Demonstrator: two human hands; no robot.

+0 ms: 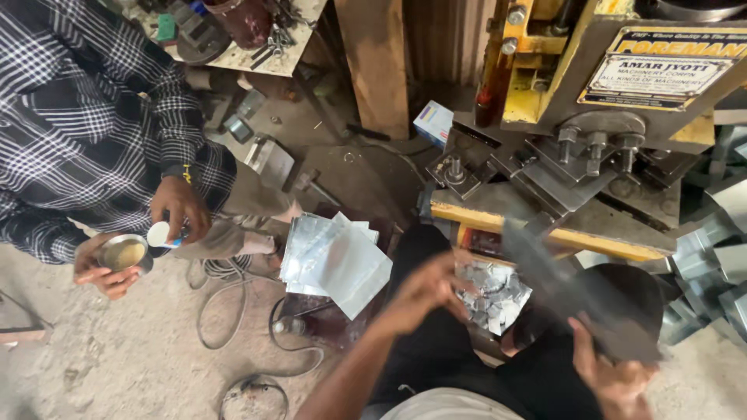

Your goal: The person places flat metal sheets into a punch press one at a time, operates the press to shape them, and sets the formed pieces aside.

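Grey metal sheet (572, 292) in right hand (615, 373)

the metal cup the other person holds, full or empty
Nearly full: the metal cup shows pale brownish liquid close to its rim, held upright in that person's hand.

Dusty floor (117, 350) with cables (233, 311), metal sheets (334, 260).

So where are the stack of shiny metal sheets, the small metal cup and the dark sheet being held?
stack of metal sheets (336, 263), head view, top sheet
metal cup (124, 253), head view, inside
dark sheet (572, 292), head view, middle
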